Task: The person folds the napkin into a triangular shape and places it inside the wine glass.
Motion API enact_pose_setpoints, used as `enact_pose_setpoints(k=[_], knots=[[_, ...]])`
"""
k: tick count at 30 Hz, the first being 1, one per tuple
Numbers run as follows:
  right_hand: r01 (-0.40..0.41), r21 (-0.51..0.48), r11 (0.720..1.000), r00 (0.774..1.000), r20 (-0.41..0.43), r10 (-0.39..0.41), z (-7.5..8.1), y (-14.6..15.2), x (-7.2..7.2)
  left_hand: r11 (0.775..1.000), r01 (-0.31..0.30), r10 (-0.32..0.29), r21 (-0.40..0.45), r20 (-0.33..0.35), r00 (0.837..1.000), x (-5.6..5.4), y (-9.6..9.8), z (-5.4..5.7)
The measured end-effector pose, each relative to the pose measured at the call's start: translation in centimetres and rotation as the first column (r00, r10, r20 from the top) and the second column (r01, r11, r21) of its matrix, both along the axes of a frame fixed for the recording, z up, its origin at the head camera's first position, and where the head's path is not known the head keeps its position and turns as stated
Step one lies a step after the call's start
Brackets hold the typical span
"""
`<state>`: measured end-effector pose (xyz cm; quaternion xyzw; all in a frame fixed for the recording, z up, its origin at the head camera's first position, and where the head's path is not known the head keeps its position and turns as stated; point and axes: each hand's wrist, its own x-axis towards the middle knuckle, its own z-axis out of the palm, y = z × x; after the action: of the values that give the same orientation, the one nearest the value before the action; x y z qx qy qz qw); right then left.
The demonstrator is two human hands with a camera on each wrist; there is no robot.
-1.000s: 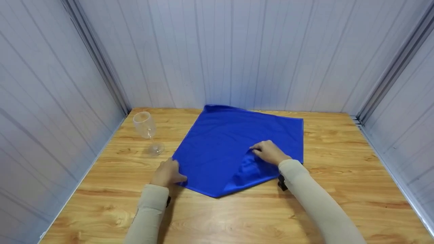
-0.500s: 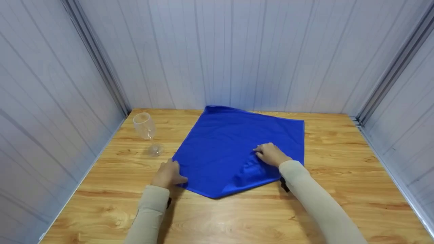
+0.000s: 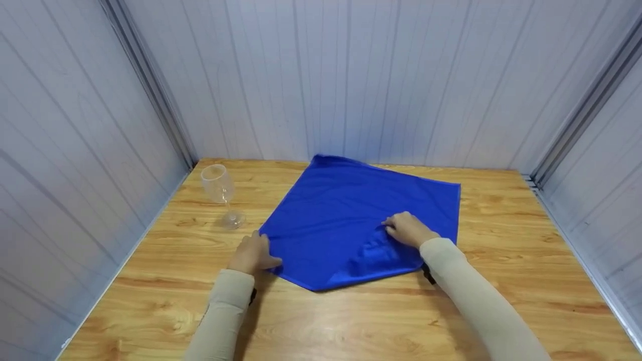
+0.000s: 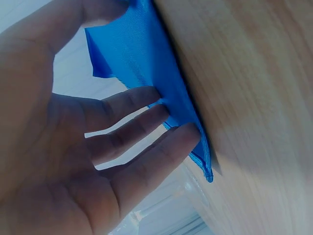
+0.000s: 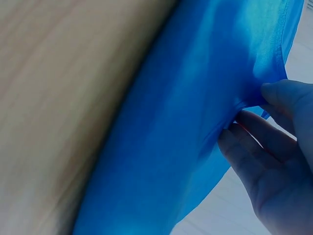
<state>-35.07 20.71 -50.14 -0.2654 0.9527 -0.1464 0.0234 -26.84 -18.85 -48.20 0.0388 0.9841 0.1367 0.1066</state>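
Wooden tabletop (image 3: pixel 331 326) bears blue cloth (image 3: pixel 341 210), right fingers (image 5: pixel 244 159) pinching it, left fingers (image 4: pixel 159 164) extended, touching it.

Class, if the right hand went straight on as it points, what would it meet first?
Probably more of the cloth, spread just ahead of the right hand; depth is unclear, so it might skim over instead.

Blue cloth (image 3: pixel 331 210), hemmed border, faint creases. Spread askew on the wooden table (image 3: pixel 331 326); far-left corner at the table's back edge, cloth well apart from both side edges. Near-right part raised, rumpled, glossier.
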Motion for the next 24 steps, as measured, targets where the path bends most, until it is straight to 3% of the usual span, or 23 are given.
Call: enact_pose_setpoints(k=[7, 15, 24], knots=[[0.035, -0.014, 0.999, 0.999, 0.033, -0.034, 0.0, 0.6, 0.5, 1.000, -0.006, 0.006, -0.010, -0.007, 1.000, -0.7, 0.5, -0.4], [-0.006, -0.011, 1.000, 1.000, -0.014, 0.006, 0.1, 0.9, 1.0, 0.995, -0.011, 0.009, -0.098, -0.019, 1.000, -1.3, 1.2, -0.5], [0.011, -0.025, 1.000, 1.000, -0.011, -0.011, 0.0, 1.5, 1.3, 0.992, 0.031, -0.032, -0.118, -0.005, 0.999, -1.8, 1.5, -0.2]])
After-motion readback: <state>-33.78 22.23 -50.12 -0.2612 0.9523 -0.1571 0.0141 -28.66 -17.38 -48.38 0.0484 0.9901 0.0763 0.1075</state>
